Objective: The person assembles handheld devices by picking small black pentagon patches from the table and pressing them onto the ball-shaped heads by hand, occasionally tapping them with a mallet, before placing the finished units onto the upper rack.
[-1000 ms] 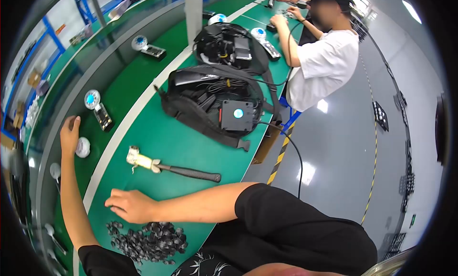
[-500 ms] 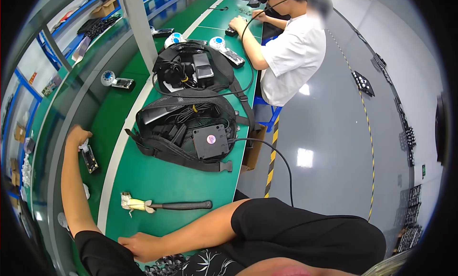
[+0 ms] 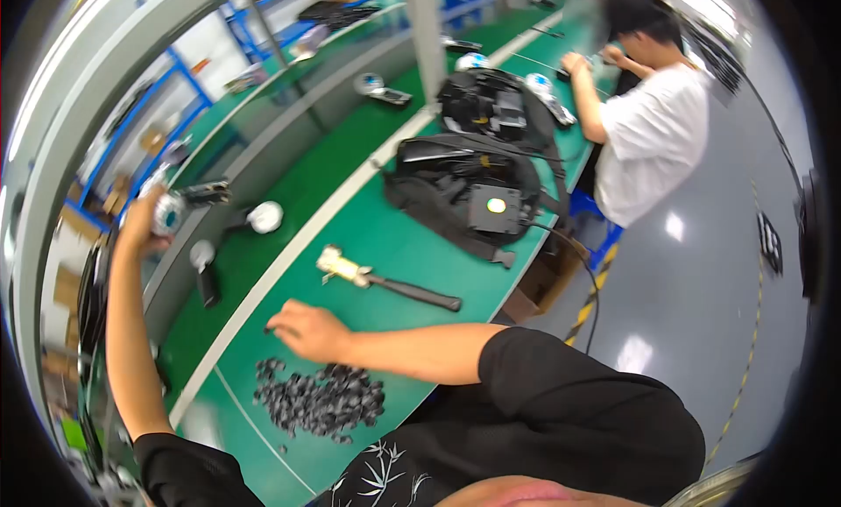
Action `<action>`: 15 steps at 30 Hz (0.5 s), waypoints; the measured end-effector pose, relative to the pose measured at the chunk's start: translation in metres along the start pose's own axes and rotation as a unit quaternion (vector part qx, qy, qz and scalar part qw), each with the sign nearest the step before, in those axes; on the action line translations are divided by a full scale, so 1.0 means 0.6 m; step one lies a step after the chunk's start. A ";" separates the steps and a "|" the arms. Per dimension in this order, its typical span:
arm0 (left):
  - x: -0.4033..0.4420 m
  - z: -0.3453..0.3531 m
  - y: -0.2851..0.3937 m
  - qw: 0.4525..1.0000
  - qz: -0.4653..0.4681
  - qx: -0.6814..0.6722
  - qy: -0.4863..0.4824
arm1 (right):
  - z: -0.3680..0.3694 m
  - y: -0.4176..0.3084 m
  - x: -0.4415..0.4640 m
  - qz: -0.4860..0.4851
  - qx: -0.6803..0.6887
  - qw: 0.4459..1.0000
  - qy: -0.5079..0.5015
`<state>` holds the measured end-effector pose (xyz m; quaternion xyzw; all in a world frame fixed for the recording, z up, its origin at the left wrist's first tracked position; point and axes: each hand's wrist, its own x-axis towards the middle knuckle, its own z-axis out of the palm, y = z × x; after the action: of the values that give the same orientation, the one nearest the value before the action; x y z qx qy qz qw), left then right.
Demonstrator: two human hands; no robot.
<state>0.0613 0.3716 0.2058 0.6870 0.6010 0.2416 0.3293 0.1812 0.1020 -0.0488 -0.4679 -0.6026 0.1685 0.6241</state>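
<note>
My left hand (image 3: 143, 224), blurred, is raised on the far left and closed around a device with a white-and-blue round head (image 3: 168, 214). Its dark rectangular body (image 3: 207, 193) sticks out to the right. Over the green bench (image 3: 368, 332), my right hand (image 3: 311, 332) pinches what looks like a small black piece (image 3: 269, 330). Just below that hand lies a heap of small black pieces (image 3: 320, 402). A hammer (image 3: 399, 285) with a pale, yellow-wrapped head rests beyond the right hand.
Two open black bags (image 3: 429, 191) with cables and boxes lie farther up the bench. Similar round-headed devices (image 3: 265, 217) sit on the darker green strip (image 3: 302, 191) behind a pale rail. A person in a white shirt (image 3: 657, 121) works at the far right; a metal post (image 3: 427, 42) rises nearby.
My left hand has lifted the device off the green strip. My right hand has moved outward from my body, over the bench. The view has swung left, bringing the black heap into sight.
</note>
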 end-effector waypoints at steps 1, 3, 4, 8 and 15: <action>-0.067 -0.015 -0.058 0.994 -0.022 -0.098 -0.043 | -0.001 0.003 0.003 0.012 -0.006 1.000 0.001; -0.212 -0.020 -0.137 0.960 -0.097 -0.261 -0.034 | -0.004 0.013 0.009 -0.017 -0.015 0.999 0.033; -0.262 -0.020 -0.194 0.931 -0.107 -0.347 -0.037 | -0.011 0.012 0.011 -0.016 -0.021 0.999 0.027; -0.441 0.010 -0.333 0.779 -0.062 -0.623 -0.014 | -0.034 0.031 0.035 -0.038 -0.075 0.996 0.029; -0.531 0.112 -0.478 0.531 -0.075 -0.817 -0.210 | -0.067 0.076 0.052 0.110 -0.098 0.986 0.081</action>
<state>-0.1323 0.0642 -0.0314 0.1015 0.1039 0.4504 0.8809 0.2406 0.1340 -0.0593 -0.6024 -0.5087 0.1372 0.5996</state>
